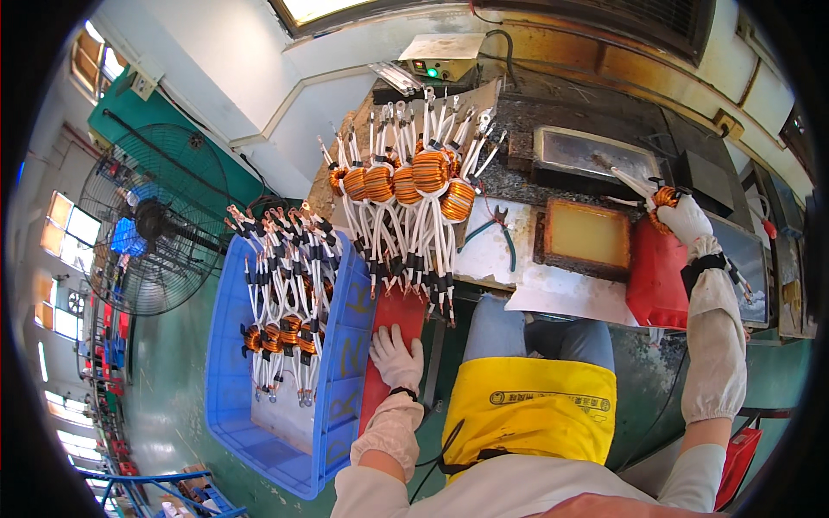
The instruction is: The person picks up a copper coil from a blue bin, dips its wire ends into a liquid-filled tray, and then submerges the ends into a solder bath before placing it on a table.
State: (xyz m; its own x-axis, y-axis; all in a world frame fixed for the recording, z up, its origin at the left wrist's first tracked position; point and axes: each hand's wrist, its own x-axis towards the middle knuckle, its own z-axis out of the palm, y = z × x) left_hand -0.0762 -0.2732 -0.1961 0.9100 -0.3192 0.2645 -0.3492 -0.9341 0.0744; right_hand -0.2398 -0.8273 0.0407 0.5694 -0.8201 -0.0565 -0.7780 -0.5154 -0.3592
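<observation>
My right hand (688, 223), in a white glove, is closed around a copper-wound ring coil (663, 205) at the right of the bench. The coil's white-sleeved leads (632, 183) point to the far left, above a red plastic container (654, 276). My left hand (398, 357), also gloved, rests with its fingers apart on a red surface (378, 393) beside a blue bin (332, 406). Similar coils (281, 335) with white leads lie in that bin. Several more coils (406, 183) are heaped on the bench beyond my left hand.
A square pot (587, 233) with a pale yellowish surface sits mid-bench, a rectangular framed tray (596, 154) behind it. Green-handled pliers (495, 236) lie on white paper. At the back stands a control box (442, 56) with a green light. A large fan (154, 220) is at left.
</observation>
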